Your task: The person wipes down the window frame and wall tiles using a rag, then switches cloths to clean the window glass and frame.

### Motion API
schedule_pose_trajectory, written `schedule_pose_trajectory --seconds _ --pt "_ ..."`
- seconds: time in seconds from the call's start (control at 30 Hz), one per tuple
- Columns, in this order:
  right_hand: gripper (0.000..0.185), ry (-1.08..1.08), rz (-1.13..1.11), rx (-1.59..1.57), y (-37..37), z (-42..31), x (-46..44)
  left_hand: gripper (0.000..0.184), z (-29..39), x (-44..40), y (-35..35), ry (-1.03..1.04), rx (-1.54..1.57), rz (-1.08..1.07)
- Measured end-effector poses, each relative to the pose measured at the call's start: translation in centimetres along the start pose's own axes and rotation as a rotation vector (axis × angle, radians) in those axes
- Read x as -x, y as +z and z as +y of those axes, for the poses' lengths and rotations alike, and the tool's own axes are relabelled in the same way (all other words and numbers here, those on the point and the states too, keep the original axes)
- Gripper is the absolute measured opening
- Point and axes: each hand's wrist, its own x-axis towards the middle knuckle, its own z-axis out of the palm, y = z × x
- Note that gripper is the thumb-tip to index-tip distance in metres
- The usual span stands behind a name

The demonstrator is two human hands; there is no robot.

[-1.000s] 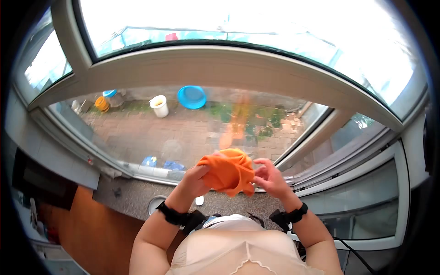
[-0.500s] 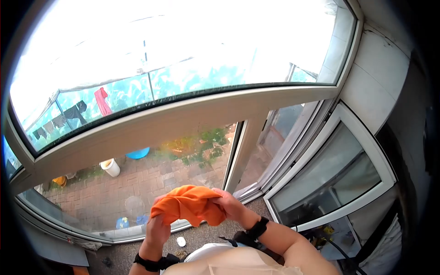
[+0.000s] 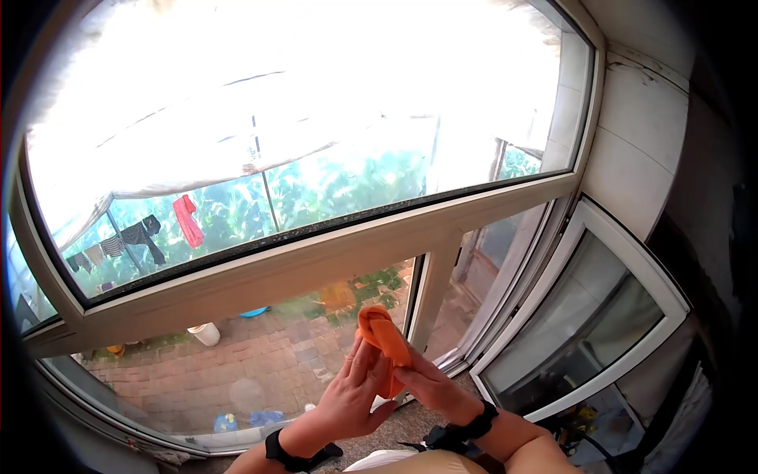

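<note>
An orange cloth (image 3: 385,335), folded into a narrow bundle, is held up between my two hands before the lower window pane. My left hand (image 3: 357,395) lies against the cloth's left side, its fingers pointing up and pressed together, the thumb apart. From the right, my right hand (image 3: 430,385) grips the lower part of the cloth with bent fingers. Both wrists wear black straps.
A wide window frame (image 3: 316,246) spans the view, with an open casement (image 3: 584,316) at the right. Below lies a stone sill (image 3: 387,433). Outside are a white bucket (image 3: 205,335), brick paving and hanging clothes, including a red one (image 3: 188,221).
The view has turned right and up. The orange cloth, spread between both hands before, is now bunched narrow and upright, with my hands closer together.
</note>
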Motion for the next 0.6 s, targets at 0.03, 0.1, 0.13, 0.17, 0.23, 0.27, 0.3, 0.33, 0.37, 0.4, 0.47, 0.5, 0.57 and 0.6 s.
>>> schedule_pose_trajectory --seconds 0.03,0.1,0.13,0.17,0.23,0.27,0.3,0.33,0.37,0.4,0.47,0.5,0.57,0.6 --pt "0.065 -0.007 -0.007 0.001 0.2 -0.9 -0.5 0.08 0.3 -0.9 -0.9 0.063 -0.035 -0.023" --pt "0.063 -0.335 0.061 0.376 1.0 -2.9 -1.2 0.079 0.8 -2.0 -2.5 0.081 -0.066 -0.045" --pt "0.056 -0.341 0.165 0.361 1.0 -3.2 -1.4 0.076 1.0 -2.4 -3.1 0.09 -0.053 -0.075" --pt "0.056 -0.348 0.166 0.357 0.9 -3.8 -1.7 0.073 1.1 -2.8 -3.9 0.101 -0.04 -0.103" --pt "0.048 -0.593 0.231 0.36 0.1 -5.7 -2.9 0.061 2.1 -3.5 -6.2 0.221 -0.078 -0.016" --pt "0.046 -0.718 0.324 0.486 0.1 -7.6 -3.6 0.052 2.5 -3.4 -7.3 0.209 -0.004 0.096" --pt "0.045 -0.839 0.418 0.61 0.5 -9.9 -4.3 0.043 2.7 -3.2 -8.3 0.194 0.07 0.208" --pt "0.045 -1.026 0.433 0.817 1.0 -12.2 -5.6 0.033 2.8 -3.4 -9.0 0.205 -0.038 0.373" --pt "0.045 -1.214 0.456 1.031 1.0 -14.4 -6.8 0.03 2.2 -3.6 -9.7 0.265 -0.231 0.492" --pt "0.046 -1.297 0.43 1.243 1.1 -16.0 -8.4 0.027 1.9 -3.8 -10.3 0.269 -0.35 0.549" --pt "0.048 -1.322 0.297 1.417 2.4 -16.4 -10.9 0.024 1.3 -4.7 -10.8 0.276 -0.529 0.642" --pt "0.049 -1.276 0.181 1.363 2.9 -15.9 -12.3 0.024 0.8 -5.1 -10.8 0.268 -0.596 0.684" --pt "0.049 -1.205 0.121 1.586 2.6 -14.3 -13.0 0.024 0.1 -5.9 -10.8 0.245 -0.687 0.71" --pt "0.048 -1.208 0.151 1.599 1.9 -13.7 -13.0 0.024 -0.3 -6.2 -10.9 0.246 -0.731 0.7"
